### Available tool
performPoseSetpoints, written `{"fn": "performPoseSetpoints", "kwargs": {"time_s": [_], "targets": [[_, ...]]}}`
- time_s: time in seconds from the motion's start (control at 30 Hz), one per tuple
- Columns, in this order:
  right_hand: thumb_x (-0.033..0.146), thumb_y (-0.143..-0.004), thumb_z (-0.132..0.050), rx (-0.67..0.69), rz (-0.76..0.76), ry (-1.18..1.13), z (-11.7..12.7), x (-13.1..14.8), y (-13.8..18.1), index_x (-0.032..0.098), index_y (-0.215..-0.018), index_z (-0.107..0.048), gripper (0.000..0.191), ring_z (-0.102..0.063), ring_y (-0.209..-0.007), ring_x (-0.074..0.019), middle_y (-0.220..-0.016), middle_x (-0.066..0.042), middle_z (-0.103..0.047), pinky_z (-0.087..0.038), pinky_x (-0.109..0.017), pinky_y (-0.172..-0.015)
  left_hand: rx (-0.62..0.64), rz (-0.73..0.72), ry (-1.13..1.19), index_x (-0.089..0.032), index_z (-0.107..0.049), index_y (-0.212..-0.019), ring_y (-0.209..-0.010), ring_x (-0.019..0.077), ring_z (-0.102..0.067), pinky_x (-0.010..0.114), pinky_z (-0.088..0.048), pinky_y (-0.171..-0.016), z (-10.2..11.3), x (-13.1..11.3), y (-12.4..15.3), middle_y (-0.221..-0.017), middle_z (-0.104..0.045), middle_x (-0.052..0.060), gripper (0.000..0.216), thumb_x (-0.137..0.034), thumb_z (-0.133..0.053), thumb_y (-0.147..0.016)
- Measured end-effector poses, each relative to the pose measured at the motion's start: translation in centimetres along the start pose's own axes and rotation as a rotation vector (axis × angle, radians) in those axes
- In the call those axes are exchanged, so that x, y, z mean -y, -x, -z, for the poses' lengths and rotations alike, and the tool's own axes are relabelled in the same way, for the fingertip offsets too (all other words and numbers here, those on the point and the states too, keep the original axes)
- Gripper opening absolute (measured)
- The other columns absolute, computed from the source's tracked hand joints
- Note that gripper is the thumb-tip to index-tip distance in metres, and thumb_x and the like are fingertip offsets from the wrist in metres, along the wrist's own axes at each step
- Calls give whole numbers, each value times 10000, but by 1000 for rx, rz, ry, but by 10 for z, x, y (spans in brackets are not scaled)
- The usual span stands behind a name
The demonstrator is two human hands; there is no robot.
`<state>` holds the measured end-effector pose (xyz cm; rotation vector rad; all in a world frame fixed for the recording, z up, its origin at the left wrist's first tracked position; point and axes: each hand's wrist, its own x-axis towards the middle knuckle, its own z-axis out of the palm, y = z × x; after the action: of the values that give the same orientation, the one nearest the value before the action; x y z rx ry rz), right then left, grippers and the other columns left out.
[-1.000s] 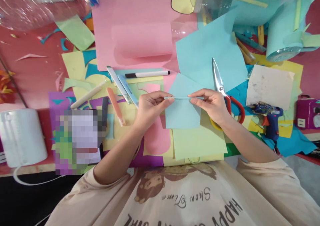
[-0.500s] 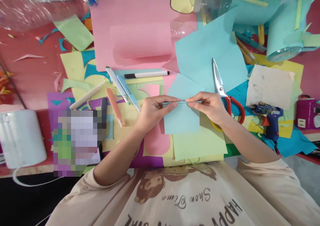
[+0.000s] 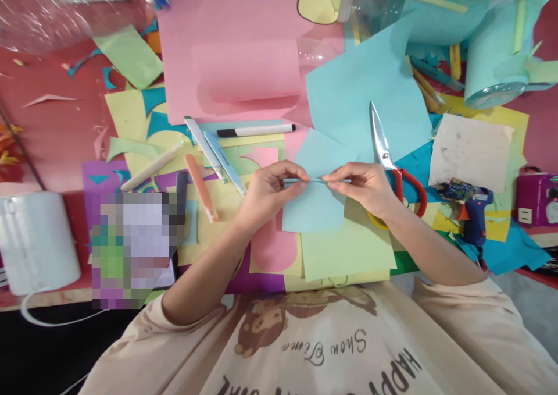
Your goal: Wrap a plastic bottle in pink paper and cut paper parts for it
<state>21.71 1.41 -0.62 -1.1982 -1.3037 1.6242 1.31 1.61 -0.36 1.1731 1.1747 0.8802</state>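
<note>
A small light blue paper sheet (image 3: 311, 209) is held above the table at the middle. Its upper edge is bent over into a thin fold. My left hand (image 3: 270, 194) pinches the left end of that fold. My right hand (image 3: 366, 187) pinches the fold from the right, fingertips almost meeting those of the left. The sheet's lower part hangs over a green sheet (image 3: 349, 249) and a pink cut-out (image 3: 272, 246).
Red-handled scissors (image 3: 386, 153) lie just behind my right hand on a larger blue sheet (image 3: 361, 89). A black-capped marker (image 3: 255, 130), pens and sticks lie left of centre. A blue glue gun (image 3: 473, 209) sits at right, a white roll (image 3: 37, 241) at left.
Both hands' fingertips have slid closer together along the fold, and the blue sheet has shifted slightly left and down.
</note>
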Motion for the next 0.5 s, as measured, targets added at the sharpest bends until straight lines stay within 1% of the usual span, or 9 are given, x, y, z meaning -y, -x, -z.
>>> {"fn": "performPoseSetpoints", "kwargs": {"time_s": [0.1,0.17,0.23,0.3,0.4,0.5], "targets": [[299,-751,-742,14,5,6,-1,1,1,223,-810,-759,98,-692,-815,-145,-855,-22,-757,-568,-282,-728,12,27,-22,-171,-674,-727,-718,140,-645,236,-510,-655,0,-3,2,-754,-695,39,164,-315,-743,-691],[297,-756,-738,21,5,5,0,2,1,223,-815,-761,98,-695,-821,-147,-859,-23,-758,-571,-284,-736,8,34,-34,-169,-668,-725,-693,129,-640,216,-494,-619,0,-4,3,-743,-696,37,190,-338,-748,-695],[291,-760,-736,25,10,1,0,2,2,226,-816,-763,91,-696,-814,-143,-855,-20,-759,-571,-278,-735,-2,37,-49,-170,-675,-764,-673,120,-641,191,-464,-556,0,-3,3,-753,-704,37,219,-366,-749,-702],[280,-760,-736,28,25,-6,1,1,2,231,-822,-765,83,-696,-798,-134,-845,-13,-759,-569,-264,-722,10,31,-70,-174,-695,-834,-697,125,-657,178,-457,-536,0,-2,3,-804,-725,47,241,-383,-738,-722],[273,-765,-731,31,38,-3,1,1,2,235,-836,-764,87,-693,-800,-130,-852,-9,-758,-569,-265,-732,60,7,-124,-183,-731,-852,-758,152,-678,200,-503,-601,0,-2,1,-851,-750,58,238,-402,-693,-769],[296,-769,-728,15,40,28,1,0,2,230,-834,-759,97,-682,-809,-137,-865,-16,-753,-559,-267,-715,58,-1,-164,-191,-752,-823,-763,167,-683,221,-522,-627,0,-2,1,-837,-758,54,223,-396,-673,-786]]}}
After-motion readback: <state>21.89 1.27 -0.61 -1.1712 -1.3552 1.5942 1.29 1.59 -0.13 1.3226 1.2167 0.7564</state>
